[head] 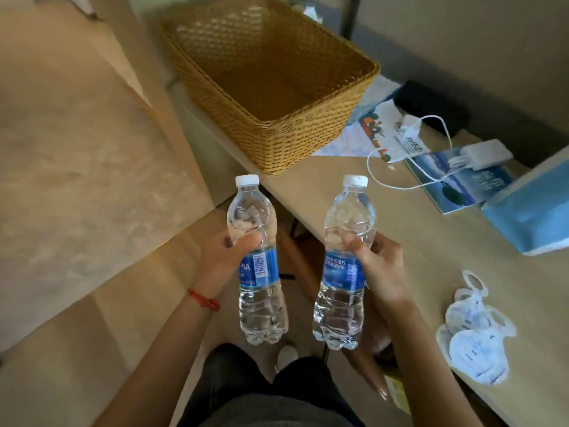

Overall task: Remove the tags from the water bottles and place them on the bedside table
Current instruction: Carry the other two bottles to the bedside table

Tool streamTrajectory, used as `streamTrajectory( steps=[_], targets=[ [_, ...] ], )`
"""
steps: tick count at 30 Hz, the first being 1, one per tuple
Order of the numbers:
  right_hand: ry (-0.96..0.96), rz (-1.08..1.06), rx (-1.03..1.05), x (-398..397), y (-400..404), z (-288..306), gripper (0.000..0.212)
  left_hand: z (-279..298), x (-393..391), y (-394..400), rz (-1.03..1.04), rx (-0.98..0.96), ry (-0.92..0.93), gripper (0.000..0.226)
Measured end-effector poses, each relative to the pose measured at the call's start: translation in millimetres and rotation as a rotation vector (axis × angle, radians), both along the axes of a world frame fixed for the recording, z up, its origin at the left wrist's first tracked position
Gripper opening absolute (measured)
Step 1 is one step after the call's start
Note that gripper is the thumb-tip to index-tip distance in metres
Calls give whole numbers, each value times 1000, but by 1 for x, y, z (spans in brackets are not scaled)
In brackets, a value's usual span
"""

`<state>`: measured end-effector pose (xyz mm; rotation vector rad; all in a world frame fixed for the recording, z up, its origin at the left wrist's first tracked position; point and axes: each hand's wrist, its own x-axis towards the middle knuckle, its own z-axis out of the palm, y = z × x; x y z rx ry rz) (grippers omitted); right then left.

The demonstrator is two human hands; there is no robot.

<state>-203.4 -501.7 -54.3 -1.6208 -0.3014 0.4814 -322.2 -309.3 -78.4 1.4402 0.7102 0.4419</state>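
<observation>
Btl labels (260, 268) part-hidden by thumbs

The 2 bottles stand upright side by side, left bottle (257, 260) in the left hand (226, 257), right bottle (345, 263) in the right hand (380, 269), before the basket (271, 78) on the table (415, 241), tags (474, 337) lying rightward.

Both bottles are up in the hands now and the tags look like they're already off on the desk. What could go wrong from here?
1. Each hand, left hand and right hand, grips its bottle, left bottle and right bottle, at mid-body over open floor; a slip would likely drop it.
2. No bedside table is in view, so a wrong surface is possible, such as the desk.
3. The white cable loops near the desk edge and could snag a passing bottle.
4. The removed tags lie loose and might get brushed off.
</observation>
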Motion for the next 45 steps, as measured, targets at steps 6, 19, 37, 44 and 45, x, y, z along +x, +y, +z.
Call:
streamTrajectory(
  steps=[6, 19, 37, 44, 45],
  targets=[
    [9, 226, -19, -42, 83, -1, 22, -5, -81, 52, 237, -11, -9, 10],
    [55, 603, -172, -186, 268, -19, 22, -12, -283, 148, 675, -13, 8, 7],
    [-48, 1562, -132, -405, 434, -4, 13, -6, -462, 110, 1600, -54, 5, 44],
    [-63, 1937, -115, -483, 452, -7, 9, -5, -483, 74, 2005, -114, -10, 43],
    [-50, 1983, -116, -492, 451, -9, 9, -6, -484, 69, 2052, -122, -1, 44]
  ],
)
